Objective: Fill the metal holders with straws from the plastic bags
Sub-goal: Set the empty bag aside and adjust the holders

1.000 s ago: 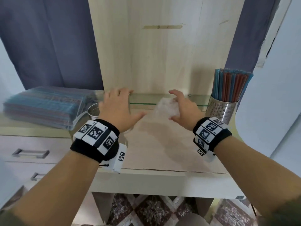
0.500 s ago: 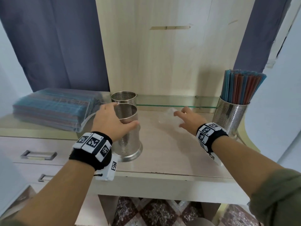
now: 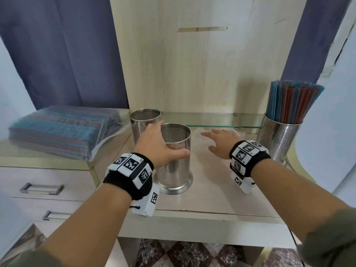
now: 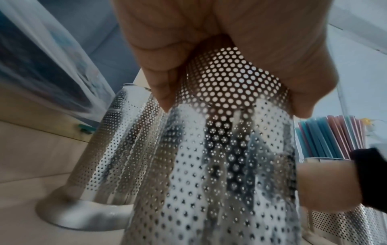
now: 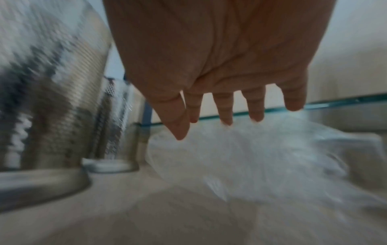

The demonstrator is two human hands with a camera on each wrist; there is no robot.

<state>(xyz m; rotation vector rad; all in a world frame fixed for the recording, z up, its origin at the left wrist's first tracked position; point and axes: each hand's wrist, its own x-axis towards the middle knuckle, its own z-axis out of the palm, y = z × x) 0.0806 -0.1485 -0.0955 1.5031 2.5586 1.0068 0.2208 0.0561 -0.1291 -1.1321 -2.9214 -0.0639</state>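
Observation:
My left hand (image 3: 156, 146) grips the near empty perforated metal holder (image 3: 174, 166) just below its rim, thumb in front and fingers behind; the left wrist view shows the left hand (image 4: 220, 58) wrapped round the holder's wall (image 4: 220, 165). A second empty holder (image 3: 144, 120) stands right behind it. My right hand (image 3: 219, 140) hovers flat with straight, spread fingers over a crumpled empty clear bag (image 3: 239, 134); the right wrist view shows that bag (image 5: 251, 157) below the fingertips (image 5: 227, 114). Bags of blue and red straws (image 3: 61, 132) lie stacked at the left.
A third holder (image 3: 277, 141) packed with blue and red straws (image 3: 290, 101) stands at the right. A glass shelf edge (image 3: 221, 126) runs along the back, under a wooden panel. Drawers (image 3: 41, 188) are below the straw bags. The desk's front edge is near my wrists.
My right hand has let go of the crumpled clear bag, which now lies by the glass shelf, and has opened flat. My left hand has closed round the near holder.

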